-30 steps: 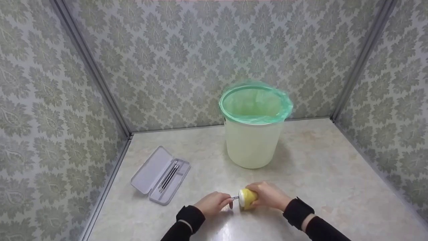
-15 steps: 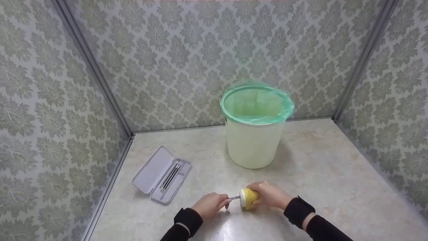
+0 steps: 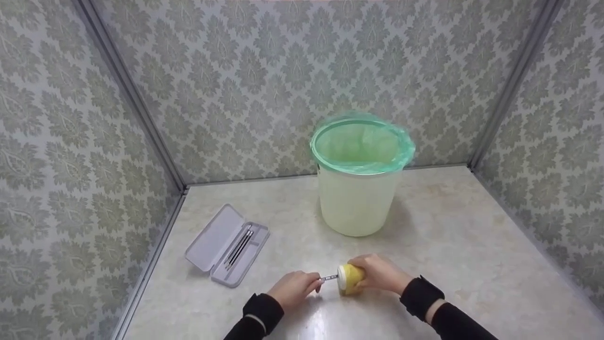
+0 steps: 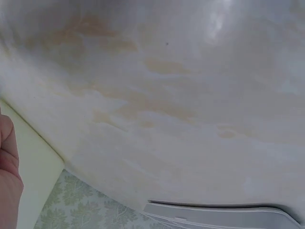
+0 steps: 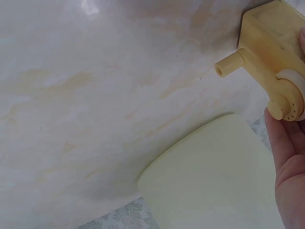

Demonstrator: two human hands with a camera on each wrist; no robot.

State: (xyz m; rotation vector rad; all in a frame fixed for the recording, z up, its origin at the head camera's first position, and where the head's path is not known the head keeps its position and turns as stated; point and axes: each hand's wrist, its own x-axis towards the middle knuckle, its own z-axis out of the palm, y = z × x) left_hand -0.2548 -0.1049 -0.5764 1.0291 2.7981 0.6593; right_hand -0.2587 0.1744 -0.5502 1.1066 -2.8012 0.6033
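Note:
My left hand (image 3: pixel 293 289) pinches a thin pencil (image 3: pixel 330 277) with dark and light markings. The pencil's far end meets the pale face of a yellow pencil sharpener (image 3: pixel 353 279); how deep it sits inside is hidden. From the other side my right hand (image 3: pixel 383 275) grips the sharpener low over the table. The right wrist view shows the sharpener's boxy body (image 5: pixel 271 43) and its crank knob (image 5: pixel 229 64), with the fingers of my right hand (image 5: pixel 291 174) against it. Only an edge of my left hand (image 4: pixel 8 171) enters the left wrist view, and no pencil appears there.
Behind the hands stands a pale bin (image 3: pixel 356 205) lined with a green plastic bag (image 3: pixel 401 156). To the left lies an unlatched grey pencil case (image 3: pixel 212 241) with several pencils (image 3: pixel 240 250) inside. Patterned walls (image 3: pixel 264 94) enclose the marbled table (image 3: pixel 448 245).
My left hand has shifted slightly left, away from the sharpener, and more of the pencil shows between them. My right hand and the sharpener have stayed nearly in place.

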